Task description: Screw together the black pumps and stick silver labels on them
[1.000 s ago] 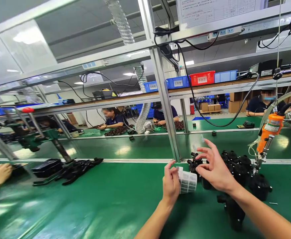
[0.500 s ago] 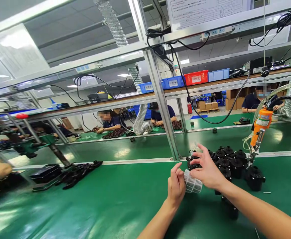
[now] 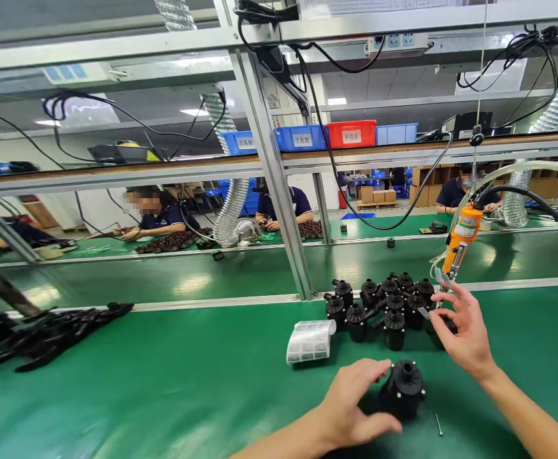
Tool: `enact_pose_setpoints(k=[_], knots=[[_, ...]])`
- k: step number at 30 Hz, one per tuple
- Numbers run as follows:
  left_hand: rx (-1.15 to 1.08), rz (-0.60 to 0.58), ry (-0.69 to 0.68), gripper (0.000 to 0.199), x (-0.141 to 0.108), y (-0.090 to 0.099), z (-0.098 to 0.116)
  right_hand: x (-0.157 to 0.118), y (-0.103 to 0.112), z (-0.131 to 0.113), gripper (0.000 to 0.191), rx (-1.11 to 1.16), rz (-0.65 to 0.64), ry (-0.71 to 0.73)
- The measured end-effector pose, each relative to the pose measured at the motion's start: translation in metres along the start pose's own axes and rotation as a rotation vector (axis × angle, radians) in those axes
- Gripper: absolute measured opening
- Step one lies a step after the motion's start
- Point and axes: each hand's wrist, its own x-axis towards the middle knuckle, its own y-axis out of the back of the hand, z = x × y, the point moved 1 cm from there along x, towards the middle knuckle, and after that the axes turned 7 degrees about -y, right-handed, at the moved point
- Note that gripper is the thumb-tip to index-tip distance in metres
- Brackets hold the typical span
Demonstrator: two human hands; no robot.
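My left hand (image 3: 350, 408) is spread open at the left side of a black cylindrical motor-like housing (image 3: 403, 389) with a short spout on top. Its fingertips reach the housing's edge; I cannot tell whether they touch. My right hand (image 3: 465, 335) is raised behind and to the right, thumb and forefinger pinching a small translucent label (image 3: 423, 313). Another small pale piece (image 3: 445, 279) shows at its upper fingertips. A curled sheet of silvery labels (image 3: 310, 342) lies on the green mat, left of several more black housings (image 3: 394, 328). A screw (image 3: 438, 425) lies near the front housing.
An orange electric screwdriver (image 3: 461, 236) hangs just behind my right hand. A metal post (image 3: 274, 172) rises at the back of the green bench (image 3: 178, 382). Dark parts (image 3: 78, 331) lie piled on the left. Blue and red bins (image 3: 350, 134) line the shelf; co-workers sit beyond.
The label sheet has left my hands and lies on the mat. My right hand has moved right with a label; my left hand has come down beside a housing. The view has turned left-to-right.
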Motion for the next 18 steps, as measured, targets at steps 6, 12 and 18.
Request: enact_pose_setpoints(k=[6,12,18], knots=[[-0.495,-0.174,0.213,0.12,0.026,-0.01,-0.01,-0.014,0.007,-0.001,0.061,0.133,-0.151,-0.142],[-0.603,0.135,0.633,0.065,0.037,-0.032,-0.015,-0.03,0.001,-0.012,0.063,0.206,-0.313,-0.248],[-0.852,0.17,0.954,0.056,0.037,-0.018,-0.022,-0.049,-0.016,-0.012,0.068,0.135,-0.485,-0.27]])
